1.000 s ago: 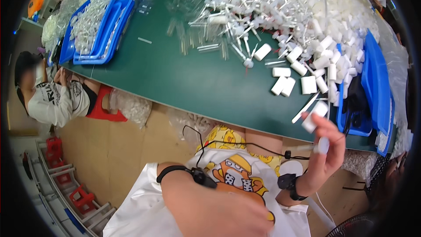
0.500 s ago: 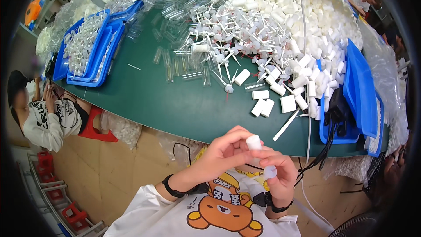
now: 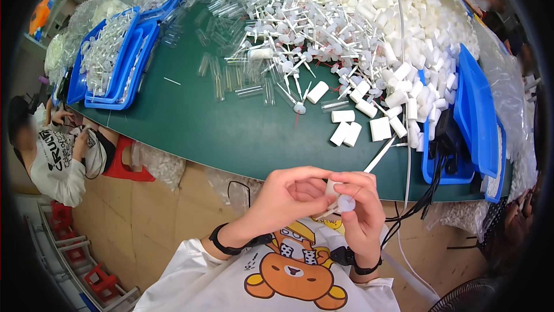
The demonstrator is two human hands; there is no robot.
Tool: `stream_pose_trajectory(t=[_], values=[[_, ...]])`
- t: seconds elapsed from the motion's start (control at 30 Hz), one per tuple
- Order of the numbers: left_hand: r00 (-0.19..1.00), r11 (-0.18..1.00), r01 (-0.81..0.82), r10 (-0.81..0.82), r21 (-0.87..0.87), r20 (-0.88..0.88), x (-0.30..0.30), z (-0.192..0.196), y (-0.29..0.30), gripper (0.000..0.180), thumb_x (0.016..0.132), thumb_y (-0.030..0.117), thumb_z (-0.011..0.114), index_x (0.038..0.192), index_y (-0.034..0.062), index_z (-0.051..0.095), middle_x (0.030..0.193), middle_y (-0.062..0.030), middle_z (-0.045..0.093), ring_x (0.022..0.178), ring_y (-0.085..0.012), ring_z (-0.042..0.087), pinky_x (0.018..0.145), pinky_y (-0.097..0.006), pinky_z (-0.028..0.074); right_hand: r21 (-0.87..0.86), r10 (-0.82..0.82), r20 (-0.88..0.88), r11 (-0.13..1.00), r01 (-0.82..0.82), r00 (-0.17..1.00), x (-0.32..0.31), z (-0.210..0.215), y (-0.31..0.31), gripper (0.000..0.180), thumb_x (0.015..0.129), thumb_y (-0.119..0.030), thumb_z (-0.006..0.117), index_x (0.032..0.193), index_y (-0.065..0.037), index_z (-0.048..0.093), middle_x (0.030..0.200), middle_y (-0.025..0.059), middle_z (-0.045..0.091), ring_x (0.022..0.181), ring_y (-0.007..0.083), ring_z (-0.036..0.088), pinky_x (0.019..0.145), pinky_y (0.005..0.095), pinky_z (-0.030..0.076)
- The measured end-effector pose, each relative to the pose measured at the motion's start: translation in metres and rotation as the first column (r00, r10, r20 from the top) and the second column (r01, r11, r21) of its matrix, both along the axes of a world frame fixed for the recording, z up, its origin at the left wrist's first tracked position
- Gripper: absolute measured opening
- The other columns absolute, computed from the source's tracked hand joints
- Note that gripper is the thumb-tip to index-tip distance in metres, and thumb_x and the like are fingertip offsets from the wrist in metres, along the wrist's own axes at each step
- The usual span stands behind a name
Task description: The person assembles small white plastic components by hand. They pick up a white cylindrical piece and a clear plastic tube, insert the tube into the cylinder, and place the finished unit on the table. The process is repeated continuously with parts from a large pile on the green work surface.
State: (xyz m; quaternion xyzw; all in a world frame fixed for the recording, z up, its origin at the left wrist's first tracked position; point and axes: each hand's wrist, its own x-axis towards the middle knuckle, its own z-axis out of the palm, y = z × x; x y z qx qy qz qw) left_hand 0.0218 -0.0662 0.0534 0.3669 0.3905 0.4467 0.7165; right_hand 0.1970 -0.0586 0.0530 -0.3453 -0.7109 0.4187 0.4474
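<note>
Both hands meet just off the table's near edge, at chest height. Fingers of my left hand [image 3: 294, 196] are closed around a white cylindrical cap [image 3: 332, 187], mostly covered by fingers. My right hand [image 3: 365, 205] pinches a white stem with a translucent round disc [image 3: 346, 203], its thin end slanting toward the left palm. Right fingertips also touch the cap. Beyond them on the green table [image 3: 225, 142] lie several loose white caps [image 3: 343, 134], a white pointed tool [image 3: 380, 155] and a heap of similar disc-ended stems [image 3: 317, 38].
Clear tubes [image 3: 216, 78] are scattered left of the stems, and a large mound of white caps [image 3: 430, 40] spreads to the right. Blue trays [image 3: 130, 69] stand at left, others [image 3: 476, 116] at right. A cable [image 3: 402, 81] hangs across the table. Another person [image 3: 52, 144] sits at left.
Both hands have risen slightly toward the table edge and come closer together. The disc-ended stem has moved up beside the cap, and its thin end now shows.
</note>
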Motion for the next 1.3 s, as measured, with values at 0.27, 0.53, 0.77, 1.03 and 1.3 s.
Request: stream_pose_trajectory(t=[0.27,0.53,0.77,1.03,1.3], values=[[0.999,0.999,0.019,-0.017,-0.030,0.044,-0.005,-0.007,0.003,0.035,0.080,-0.004,0.063,0.113,-0.0070,0.054,0.088,-0.0134,0.065,0.080,-0.0142,0.064,0.068,-0.025,0.054,-0.092,-0.072,-0.114,0.994,0.062,0.991,-0.002,-0.007,-0.003,0.030,0.079,-0.006,0.060,0.107,0.004,0.057,0.109,0.0153,0.062,0.099,0.0269,0.053,0.086,0.0351,0.042],[0.995,0.994,0.096,-0.096,-0.051,-0.002,-0.004,-0.003,0.005,0.030,0.080,-0.003,0.063,0.109,-0.0071,0.057,0.089,-0.0113,0.064,0.080,-0.0126,0.063,0.069,-0.023,0.053,-0.173,-0.095,-0.138,0.982,0.070,0.986,-0.005,-0.005,-0.004,0.028,0.076,0.000,0.063,0.104,0.004,0.060,0.101,0.0117,0.055,0.092,0.0218,0.053,0.082,0.0308,0.042],[0.989,0.986,0.144,-0.142,-0.087,0.028,0.000,0.001,0.005,0.029,0.081,-0.002,0.062,0.109,-0.0083,0.057,0.090,-0.0112,0.064,0.080,-0.0126,0.063,0.069,-0.023,0.053,-0.225,-0.064,-0.120,0.974,0.035,0.991,0.001,-0.005,0.000,0.027,0.077,0.005,0.062,0.104,0.002,0.061,0.098,0.0101,0.051,0.088,0.0171,0.052,0.079,0.0273,0.043],[0.984,0.977,0.175,-0.168,-0.120,0.065,0.000,0.003,0.006,0.028,0.082,-0.005,0.060,0.110,-0.0077,0.058,0.095,-0.0104,0.064,0.086,-0.0114,0.061,0.074,-0.024,0.051,-0.265,-0.090,-0.168,0.963,0.043,0.982,0.001,-0.008,0.002,0.023,0.078,0.005,0.063,0.101,0.003,0.060,0.095,0.0106,0.054,0.084,0.0175,0.055,0.075,0.0279,0.045],[0.973,0.962,0.230,-0.222,-0.145,0.068,-0.004,0.006,0.008,0.029,0.082,-0.007,0.058,0.110,-0.0078,0.058,0.095,-0.0103,0.065,0.086,-0.0124,0.062,0.075,-0.026,0.051,-0.147,-0.077,-0.075,0.987,0.065,0.994,0.010,-0.005,0.004,0.028,0.071,0.002,0.069,0.097,0.001,0.062,0.093,0.0117,0.061,0.081,0.0201,0.057,0.074,0.0300,0.045]])
